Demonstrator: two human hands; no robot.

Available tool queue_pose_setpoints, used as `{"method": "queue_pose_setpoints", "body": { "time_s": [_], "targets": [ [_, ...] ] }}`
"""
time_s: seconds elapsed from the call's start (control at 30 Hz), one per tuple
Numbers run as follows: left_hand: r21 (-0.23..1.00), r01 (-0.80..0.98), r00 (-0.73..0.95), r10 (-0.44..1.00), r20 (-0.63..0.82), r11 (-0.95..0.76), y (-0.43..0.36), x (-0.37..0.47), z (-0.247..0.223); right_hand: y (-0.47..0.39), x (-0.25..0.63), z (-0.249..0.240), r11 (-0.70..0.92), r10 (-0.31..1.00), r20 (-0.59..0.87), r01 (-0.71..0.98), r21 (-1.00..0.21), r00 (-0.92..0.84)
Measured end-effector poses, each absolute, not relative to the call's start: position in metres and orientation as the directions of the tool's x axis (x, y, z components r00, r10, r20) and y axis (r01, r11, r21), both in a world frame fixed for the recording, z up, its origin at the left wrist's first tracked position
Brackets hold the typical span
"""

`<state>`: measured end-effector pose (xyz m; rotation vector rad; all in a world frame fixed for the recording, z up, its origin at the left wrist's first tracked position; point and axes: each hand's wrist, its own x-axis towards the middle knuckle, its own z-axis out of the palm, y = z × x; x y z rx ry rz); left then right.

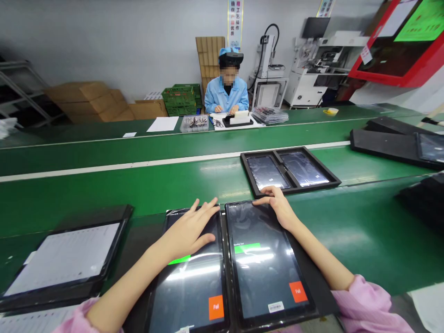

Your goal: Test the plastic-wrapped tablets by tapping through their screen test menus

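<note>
Black tablets, two bare hands above them

Side by side on a black tray (321, 289) lie a left tablet (190, 286) and a right tablet (267, 263), each screen lit with a green bar and an orange "Fail" box. The right one also reads "Speaker Test" and carries a barcode sticker (276, 307) near its lower edge.

The left hand (190, 231) is spread flat over the upper part of the left tablet, fingers fanned and thumb out; whether it presses the glass, I cannot tell. The right hand (279, 208) is at the right tablet's top edge, thumb and forefinger apart; whether it grips anything is unclear.

Just beyond, a two-compartment black tray (294, 190) holds two dark tablets (303, 169). To the left, a white-screened tablet (65, 254) lies on the green worktop (347, 236). Across it sits a co-worker in blue (213, 95).
</note>
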<state>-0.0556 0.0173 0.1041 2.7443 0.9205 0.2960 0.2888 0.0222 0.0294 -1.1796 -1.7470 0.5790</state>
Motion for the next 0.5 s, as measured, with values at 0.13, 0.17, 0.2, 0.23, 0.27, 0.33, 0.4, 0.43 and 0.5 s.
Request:
{"method": "queue_pose_setpoints", "body": {
  "time_s": [0.13, 0.17, 0.2, 0.23, 0.27, 0.33, 0.4, 0.43, 0.5],
  "targets": [
    [0.396, 0.494, 0.807, 0.578, 0.123, -0.774, 0.014, -0.064, 0.107, 0.021, 0.290, 0.035, 0.404, 0.914, 0.388, 0.337, -0.850, -0.119],
    [0.410, 0.496, 0.790, 0.594, 0.152, -0.765, 0.014, -0.067, 0.107, 0.021, 0.290, 0.036, 0.379, 0.923, 0.379, 0.319, -0.869, -0.063],
    [0.406, 0.516, 0.759, 0.622, 0.192, -0.754, 0.016, -0.070, 0.107, 0.021, 0.291, 0.037, 0.355, 0.927, 0.375, 0.315, -0.880, 0.002],
    [0.384, 0.551, 0.716, 0.656, 0.238, -0.741, 0.018, -0.072, 0.106, 0.022, 0.291, 0.037, 0.340, 0.924, 0.377, 0.322, -0.884, 0.058],
    [0.351, 0.597, 0.669, 0.689, 0.281, -0.722, 0.021, -0.073, 0.104, 0.023, 0.291, 0.036, 0.336, 0.918, 0.386, 0.334, -0.881, 0.093],
    [0.286, 0.674, 0.598, 0.730, 0.331, -0.681, 0.028, -0.073, 0.101, 0.025, 0.291, 0.035, 0.359, 0.906, 0.414, 0.358, -0.862, 0.087],
    [0.266, 0.699, 0.586, 0.745, 0.317, -0.663, 0.033, -0.073, 0.098, 0.025, 0.290, 0.033, 0.392, 0.897, 0.439, 0.367, -0.843, 0.048],
    [0.271, 0.699, 0.594, 0.749, 0.294, -0.661, 0.034, -0.072, 0.098, 0.025, 0.290, 0.032, 0.402, 0.895, 0.445, 0.367, -0.839, 0.037],
    [0.286, 0.697, 0.613, 0.753, 0.238, -0.658, 0.034, -0.071, 0.099, 0.025, 0.290, 0.031, 0.400, 0.896, 0.442, 0.371, -0.838, 0.032]
  ]
}}
